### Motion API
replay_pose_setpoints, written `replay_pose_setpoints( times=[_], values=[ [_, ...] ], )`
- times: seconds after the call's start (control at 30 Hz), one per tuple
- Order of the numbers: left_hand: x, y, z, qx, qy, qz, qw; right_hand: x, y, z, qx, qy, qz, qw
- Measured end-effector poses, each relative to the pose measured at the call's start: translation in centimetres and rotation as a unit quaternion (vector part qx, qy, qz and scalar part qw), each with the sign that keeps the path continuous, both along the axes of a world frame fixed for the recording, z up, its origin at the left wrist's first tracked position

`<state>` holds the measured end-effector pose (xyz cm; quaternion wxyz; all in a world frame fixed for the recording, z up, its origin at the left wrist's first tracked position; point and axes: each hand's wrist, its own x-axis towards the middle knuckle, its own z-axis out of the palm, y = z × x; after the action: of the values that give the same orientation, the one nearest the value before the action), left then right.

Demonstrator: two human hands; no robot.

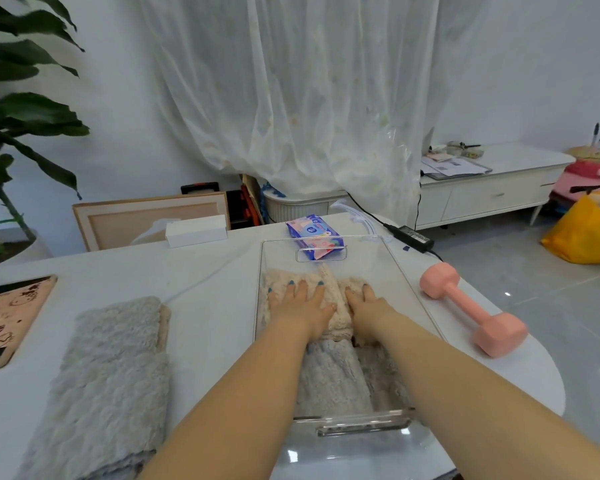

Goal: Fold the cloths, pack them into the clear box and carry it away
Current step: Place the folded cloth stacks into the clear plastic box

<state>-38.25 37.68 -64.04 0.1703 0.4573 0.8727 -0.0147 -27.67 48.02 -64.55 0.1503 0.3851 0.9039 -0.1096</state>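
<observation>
A clear box (411, 275) stands on the white table, straight in front of me. A folded beige fluffy cloth (336, 289) lies in its far half. A folded grey cloth (329, 375) fills the near half. My left hand (300, 304) lies flat on the beige cloth with fingers spread. My right hand (366, 303) presses flat on the same cloth just to the right. Another folded grey cloth (108, 382) lies on the table left of the box, with a beige edge showing at its far right.
A pink dumbbell (471, 308) lies right of the box. A pack of wipes (314, 235) sits behind it, a white carton (196, 231) further left, a patterned board (7, 320) at the left edge. A black power adapter (411, 237) rests at the table's far right.
</observation>
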Motion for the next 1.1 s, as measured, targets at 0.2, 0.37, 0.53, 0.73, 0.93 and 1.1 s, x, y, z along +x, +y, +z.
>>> replay_pose_setpoints(
  times=[0.2, 0.37, 0.53, 0.73, 0.93, 1.1],
  values=[
    [0.3, 0.1, 0.6, 0.01, 0.026, -0.001, 1.0, -0.1, -0.4, 0.7, 0.002, 0.06, -0.029, 0.998],
    [0.6, -0.8, 3.9, 0.017, 0.083, -0.033, 0.996, 0.5, -1.7, 5.0, 0.105, 0.158, -0.049, 0.981],
    [-1.1, -6.6, 8.0, 0.184, 0.113, 0.004, 0.976, -2.3, -7.4, 9.9, 0.076, 0.319, -0.032, 0.944],
    [-7.1, -19.8, 6.7, 0.161, 0.113, 0.186, 0.963, -9.5, -20.0, 10.4, -0.048, 0.409, 0.059, 0.909],
    [-10.7, -31.3, 0.9, 0.072, -0.039, 0.391, 0.917, -12.6, -28.1, 4.6, -0.133, 0.131, 0.148, 0.971],
    [-9.9, -34.2, -2.3, 0.177, -0.205, 0.398, 0.876, -12.2, -29.9, -0.7, -0.308, 0.156, -0.018, 0.938]
  ],
)
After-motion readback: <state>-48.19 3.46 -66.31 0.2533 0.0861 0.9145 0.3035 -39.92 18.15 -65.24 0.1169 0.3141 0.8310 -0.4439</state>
